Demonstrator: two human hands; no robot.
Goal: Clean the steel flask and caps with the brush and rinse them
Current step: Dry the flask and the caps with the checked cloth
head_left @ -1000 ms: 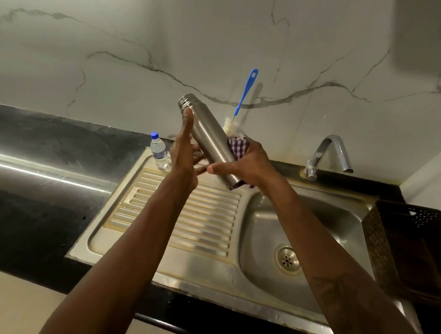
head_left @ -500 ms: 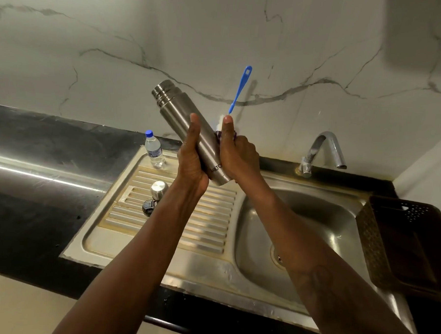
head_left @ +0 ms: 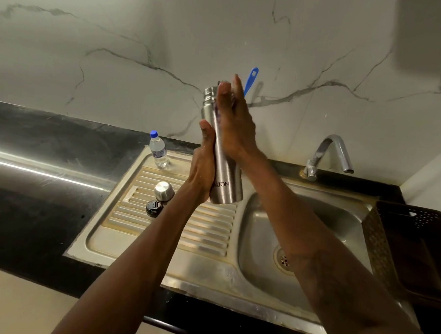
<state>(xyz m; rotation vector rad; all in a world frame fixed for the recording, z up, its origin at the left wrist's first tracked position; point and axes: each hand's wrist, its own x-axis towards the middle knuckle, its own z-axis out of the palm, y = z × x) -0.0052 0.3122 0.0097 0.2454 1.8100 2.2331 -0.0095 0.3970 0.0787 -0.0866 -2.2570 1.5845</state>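
I count one steel flask, one steel cap plus one black cap, one brush, one water bottle, one tap, one sink, one basket.

flask: from tilted left to near upright | right hand: slid up from lower body to neck, fingers straight | left hand: from flat touch to holding lower body

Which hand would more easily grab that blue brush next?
Probably the right hand. It lies flat on the upper steel flask, right beside the blue brush sticking up behind. The left hand grips the flask lower down, so it is steadying it and sits farther from the brush.
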